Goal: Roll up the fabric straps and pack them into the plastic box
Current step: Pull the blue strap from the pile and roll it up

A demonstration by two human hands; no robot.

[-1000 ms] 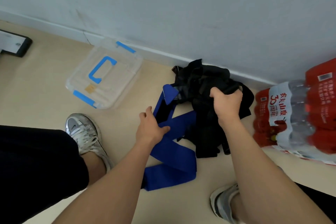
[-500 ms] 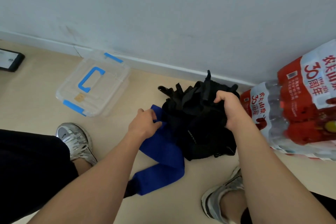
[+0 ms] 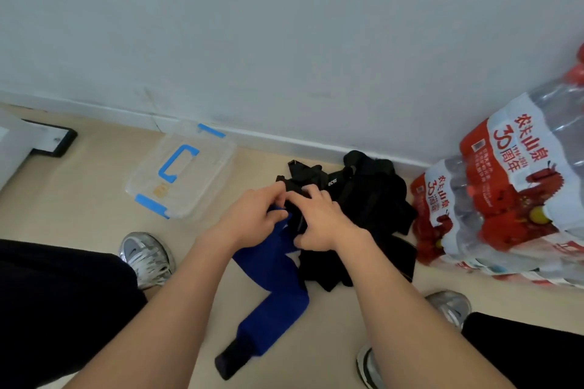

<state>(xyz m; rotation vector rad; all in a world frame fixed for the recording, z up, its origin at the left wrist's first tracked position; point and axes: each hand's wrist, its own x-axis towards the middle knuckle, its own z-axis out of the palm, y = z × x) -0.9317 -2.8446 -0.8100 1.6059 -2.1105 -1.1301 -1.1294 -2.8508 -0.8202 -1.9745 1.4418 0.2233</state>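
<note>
A wide blue fabric strap [image 3: 272, 287] lies on the beige floor and runs from my hands toward the camera. A heap of black straps [image 3: 369, 208] sits beside it against the wall. My left hand [image 3: 252, 218] pinches the upper end of the blue strap. My right hand [image 3: 322, 219] is right next to it and grips a black strap end at the edge of the heap. The clear plastic box [image 3: 202, 186], lid on, with blue handle and clips, stands to the left by the wall.
Shrink-wrapped packs of red-labelled water bottles [image 3: 505, 193] are stacked at the right. My two grey sneakers [image 3: 147, 257] flank the straps. A black and white object [image 3: 47, 142] lies at the far left. The wall's skirting board [image 3: 316, 145] runs behind everything.
My right hand has left the top of the black heap and come left to meet my left hand at the blue strap's upper end. The view has tilted up.
</note>
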